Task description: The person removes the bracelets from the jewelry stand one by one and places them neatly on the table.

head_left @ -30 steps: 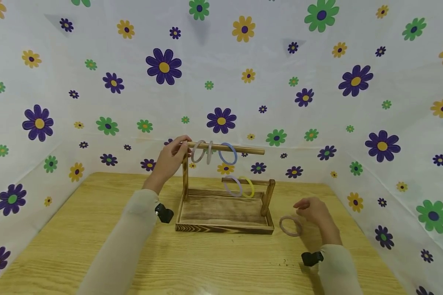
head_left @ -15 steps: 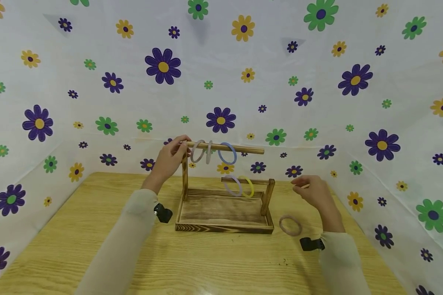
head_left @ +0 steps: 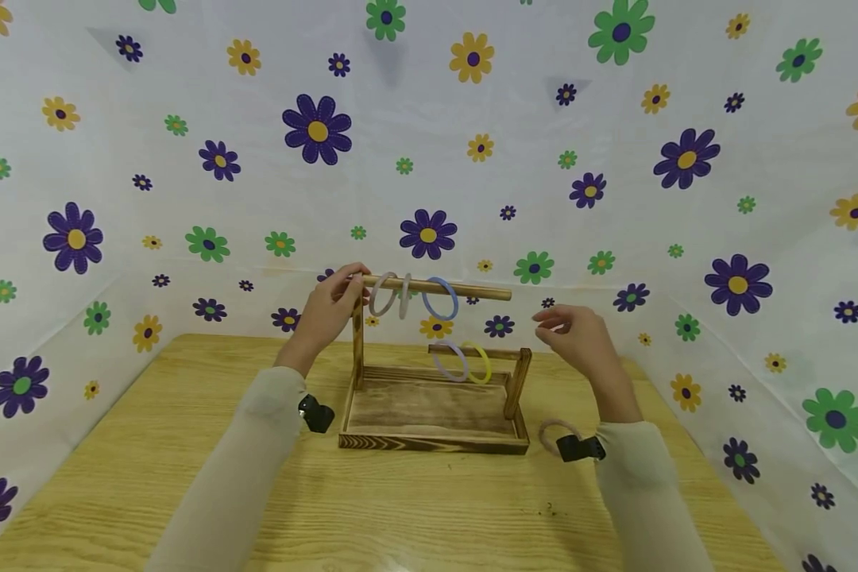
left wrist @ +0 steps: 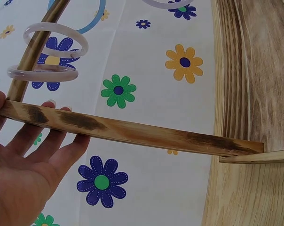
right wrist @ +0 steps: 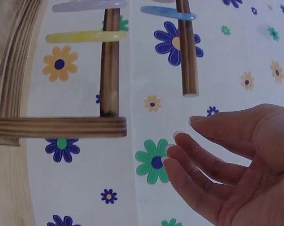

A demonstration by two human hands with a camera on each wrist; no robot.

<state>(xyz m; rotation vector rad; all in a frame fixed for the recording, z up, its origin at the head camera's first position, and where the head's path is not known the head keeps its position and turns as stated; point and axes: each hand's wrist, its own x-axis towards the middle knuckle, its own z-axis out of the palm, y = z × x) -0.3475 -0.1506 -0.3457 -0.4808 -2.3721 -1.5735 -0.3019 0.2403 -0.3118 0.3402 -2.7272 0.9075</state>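
My left hand [head_left: 326, 306] grips the top of the left post [head_left: 359, 342] of a wooden bangle stand, fingers reaching behind it in the left wrist view. On the upper bar [head_left: 482, 291] hang a blue bangle [head_left: 456, 306] and two pale translucent bangles [left wrist: 43, 74]. The lower bar [right wrist: 110, 75] carries a lilac bangle [head_left: 465, 369] and a yellow bangle [right wrist: 81, 36]. My right hand [head_left: 579, 340] is raised to the right of the upper bar's free end, apart from it. Its fingers are loosely bent, with nothing between them.
A pinkish-brown bangle [head_left: 543, 433] lies on the table [head_left: 415, 508] right of the stand's tray base [head_left: 429, 405], partly hidden by the right wrist camera [head_left: 579, 447]. Small dark specks dot the table in front. Flower-printed sheeting [head_left: 429, 95] surrounds the table at back and sides.
My right hand has risen from beside the bangle on the table, then shifted left toward the upper bar's end. My left hand has stayed on the post; the bangles have not visibly moved.
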